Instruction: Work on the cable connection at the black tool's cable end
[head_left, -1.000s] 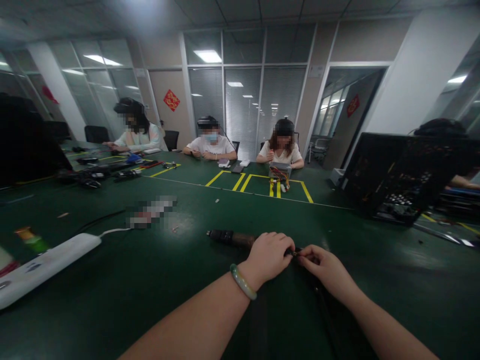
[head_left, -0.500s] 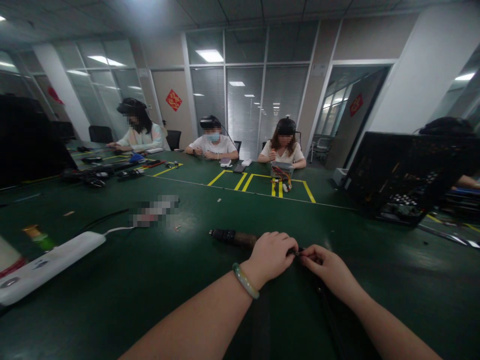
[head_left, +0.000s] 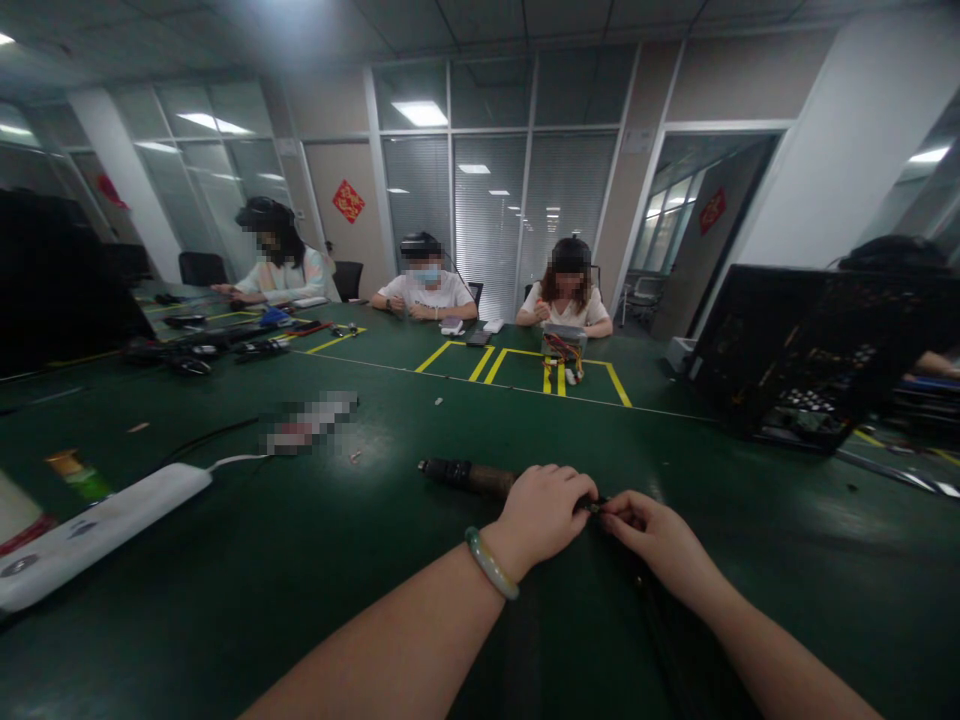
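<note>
A dark cylindrical tool (head_left: 466,475) lies on the green table (head_left: 300,560), its tip pointing left. My left hand (head_left: 541,510), with a pale green bangle on the wrist, is wrapped round the tool's right end. My right hand (head_left: 654,538) is closed in a pinch against the same end, fingertips meeting the left hand's fingers around a small dark part (head_left: 594,507) that I cannot make out. A dark cable (head_left: 652,620) runs from there toward me under my right forearm.
A white power strip (head_left: 97,530) lies at the left with a small bottle (head_left: 75,472) behind it. An open black computer case (head_left: 810,350) stands at the right. Three people sit across the table by yellow floor-tape marks (head_left: 555,375) and assorted tools (head_left: 217,345).
The view has shifted slightly; both hands stay together at the tool's end with almost no movement.
</note>
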